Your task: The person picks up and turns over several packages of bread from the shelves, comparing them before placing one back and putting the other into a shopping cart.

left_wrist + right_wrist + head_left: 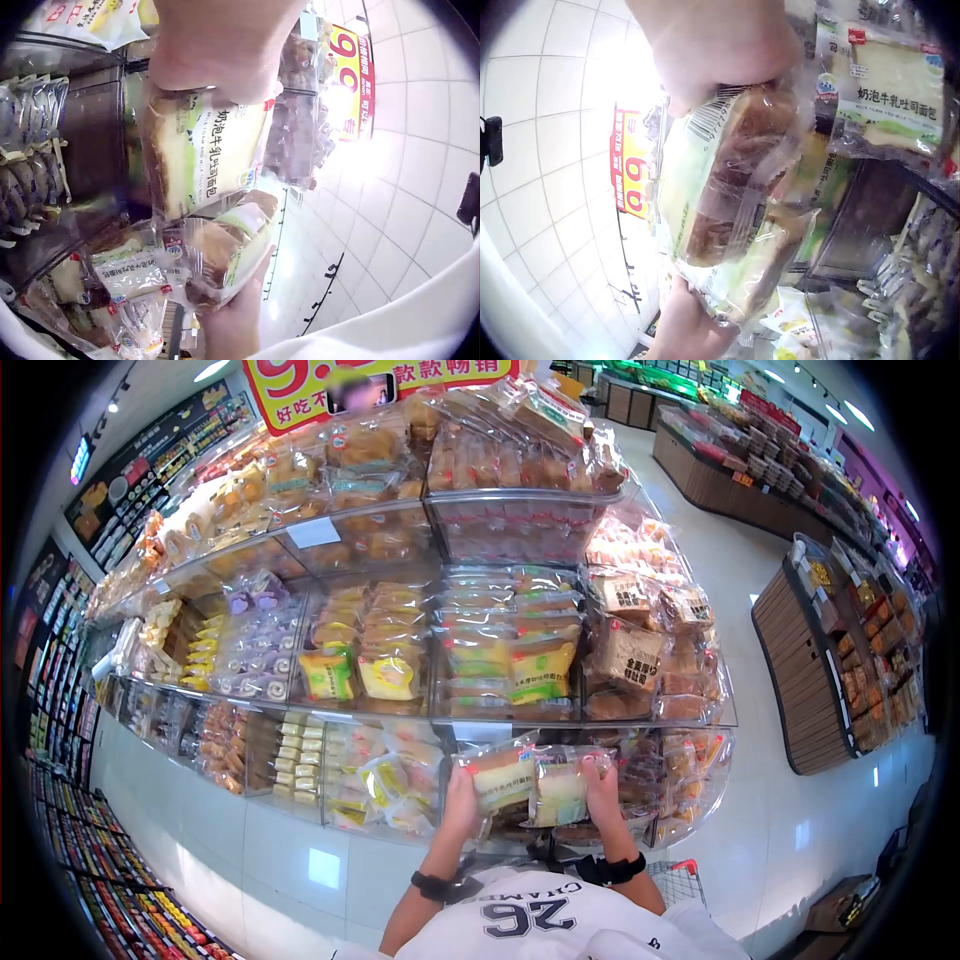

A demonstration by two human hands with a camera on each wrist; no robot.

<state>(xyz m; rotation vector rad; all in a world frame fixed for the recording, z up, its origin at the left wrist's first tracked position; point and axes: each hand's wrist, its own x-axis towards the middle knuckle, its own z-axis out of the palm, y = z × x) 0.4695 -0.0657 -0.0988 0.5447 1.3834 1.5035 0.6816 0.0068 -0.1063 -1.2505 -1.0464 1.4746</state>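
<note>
My left hand grips a clear-wrapped pack of sliced toast bread by its left side. A second wrapped toast pack is held at its right side by my right hand. Both packs are side by side in front of the shelf's lower tier. The left wrist view shows the left pack's printed face, with a green band and dark lettering. Brown crust and a barcode show on the right pack in the right wrist view. Part of each hand's fingers is hidden by the packs.
A tiered clear bread shelf spans the front, filled with wrapped breads. Boxed-looking brown toast packs stand at its right. A wood-sided display counter is to the right across the tiled floor. A cart's corner shows near my right arm.
</note>
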